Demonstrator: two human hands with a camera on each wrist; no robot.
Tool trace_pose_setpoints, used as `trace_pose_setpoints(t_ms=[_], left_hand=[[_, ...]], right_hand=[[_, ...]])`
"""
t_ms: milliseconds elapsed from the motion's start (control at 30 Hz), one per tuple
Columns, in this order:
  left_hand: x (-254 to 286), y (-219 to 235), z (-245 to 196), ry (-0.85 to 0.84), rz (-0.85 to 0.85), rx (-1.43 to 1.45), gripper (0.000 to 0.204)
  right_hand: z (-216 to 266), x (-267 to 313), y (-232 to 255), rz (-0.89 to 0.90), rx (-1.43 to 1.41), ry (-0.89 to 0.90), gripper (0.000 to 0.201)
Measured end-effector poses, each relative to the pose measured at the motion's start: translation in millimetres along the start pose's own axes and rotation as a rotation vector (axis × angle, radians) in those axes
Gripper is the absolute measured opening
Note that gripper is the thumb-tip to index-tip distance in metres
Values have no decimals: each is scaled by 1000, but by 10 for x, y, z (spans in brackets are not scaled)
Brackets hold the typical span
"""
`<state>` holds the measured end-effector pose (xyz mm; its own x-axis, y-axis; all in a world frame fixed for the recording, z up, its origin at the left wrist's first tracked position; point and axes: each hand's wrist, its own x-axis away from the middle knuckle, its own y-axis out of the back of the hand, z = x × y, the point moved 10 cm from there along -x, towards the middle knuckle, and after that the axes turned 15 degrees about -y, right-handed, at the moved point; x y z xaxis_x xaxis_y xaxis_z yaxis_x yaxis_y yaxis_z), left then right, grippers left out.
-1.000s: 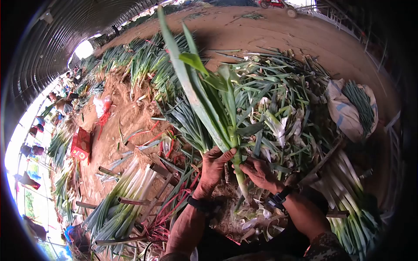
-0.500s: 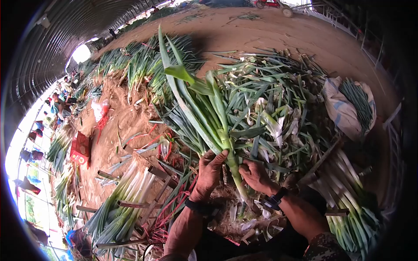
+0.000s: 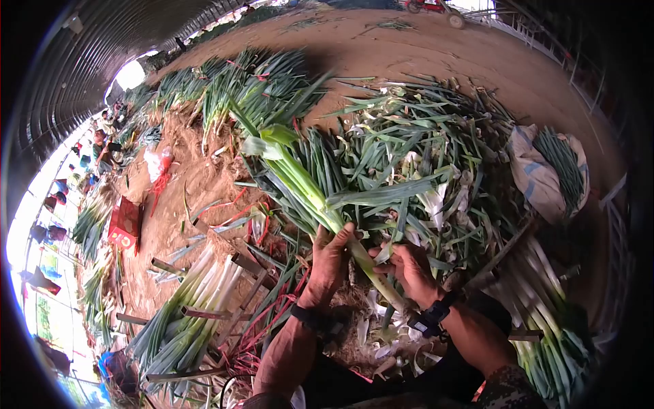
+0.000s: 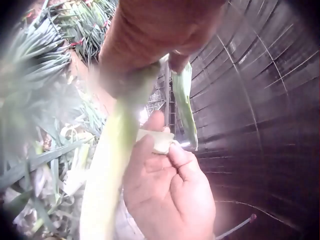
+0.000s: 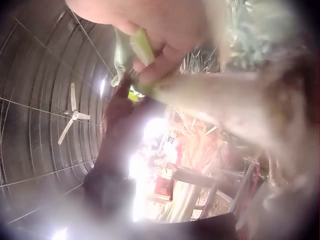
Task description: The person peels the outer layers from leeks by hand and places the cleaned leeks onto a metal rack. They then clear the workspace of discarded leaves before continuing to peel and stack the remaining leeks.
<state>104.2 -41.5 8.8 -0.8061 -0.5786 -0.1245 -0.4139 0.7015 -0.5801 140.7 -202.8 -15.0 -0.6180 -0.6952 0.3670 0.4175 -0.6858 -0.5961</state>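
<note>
My left hand (image 3: pixel 328 266) grips the pale stalk of a large green onion (image 3: pixel 321 213), which slants from upper left down to its root end near my right wrist. My right hand (image 3: pixel 412 273), beside the stalk, pinches the end of a long leaf (image 3: pixel 388 194) that has come away at one side. In the left wrist view, a pale strip of leaf (image 4: pixel 159 141) sits between the thumb and fingers of the right hand (image 4: pixel 170 192). The right wrist view shows the stalk (image 5: pixel 215 97) close up, with a green piece (image 5: pixel 142 46) at the right fingers.
Loose leaves (image 3: pixel 436 143) lie heaped ahead. Bundled onions rest on racks at left (image 3: pixel 191 307) and right (image 3: pixel 538 300). Red twine (image 3: pixel 262 334) lies left of my left arm. A red box (image 3: pixel 125 223) and a white sack (image 3: pixel 538 174) stand farther out.
The onion has tilted further left, its root end swinging right. A long leaf has peeled away and hangs over to the right. My right hand has shifted slightly right.
</note>
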Motion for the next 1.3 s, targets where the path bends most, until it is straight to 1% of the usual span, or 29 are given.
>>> trace_pose_setpoints(t_ms=[100,133,167,233,267,300,367,467,500,533,567,633,667,700,767,800,833,900,933,967,1067,1100,1133,1200,1267,1300], left_hand=[[-59,217,51,47,-156,190,29],[-91,295,84,84,-212,247,29],[-128,370,54,83,-224,259,30],[-192,478,-61,82,-246,287,34],[-209,502,-91,82,-254,322,40],[-212,488,-193,25,-228,256,41],[-185,392,-392,-85,-179,123,44],[-182,330,-432,-134,-78,51,48],[-187,312,-414,-144,-36,40,48],[-224,291,-513,-204,16,30,50],[-267,340,-576,-233,-36,118,52],[-306,425,-735,-223,-102,181,55],[-314,462,-762,-199,-108,200,57],[-316,455,-747,-171,-106,254,63],[-372,441,-579,-105,-91,375,69],[-349,354,-562,-85,-79,414,80],[-314,262,-572,-54,-57,437,83],[-226,122,-563,8,-21,483,90],[-220,123,-531,19,-4,458,98],[-205,102,-507,24,23,471,99],[-142,21,-483,23,97,506,101],[-104,-9,-481,60,89,526,102],[-101,-11,-503,31,19,504,102],[-100,9,-526,-19,-15,460,100],[-136,43,-496,-68,66,415,94],[-128,28,-510,-66,55,467,90]], right_hand=[[-183,-38,26,131,-92,-66,32],[-153,41,-15,129,-56,-98,31],[-18,179,-122,169,150,-40,31],[-147,327,-115,135,730,-99,28],[-304,327,-9,176,845,-121,27],[-356,384,19,83,859,-176,25],[-713,313,321,61,1400,-275,28],[-1000,389,618,163,1694,-258,33],[-1067,458,786,144,1827,-306,34],[-1120,538,969,121,1956,-356,36],[-1150,582,1132,91,2084,-400,38],[-1128,516,1354,-5,1970,-270,38],[-1038,477,1299,-38,1918,-209,39],[-925,366,1259,-56,1764,-171,38],[-431,117,642,-104,1437,-102,40],[-225,127,268,-71,1191,-52,39],[-9,195,-110,-39,945,-3,39],[288,295,-683,-73,895,4,38],[302,260,-834,-19,838,60,39],[287,233,-936,1,843,30,41],[113,139,-1017,6,896,-77,37],[59,122,-1013,13,904,-99,36],[3,106,-1003,19,911,-122,35],[-35,97,-986,17,874,-81,30],[-31,122,-995,1,852,-54,25],[-1,155,-1027,-13,850,-47,23]])
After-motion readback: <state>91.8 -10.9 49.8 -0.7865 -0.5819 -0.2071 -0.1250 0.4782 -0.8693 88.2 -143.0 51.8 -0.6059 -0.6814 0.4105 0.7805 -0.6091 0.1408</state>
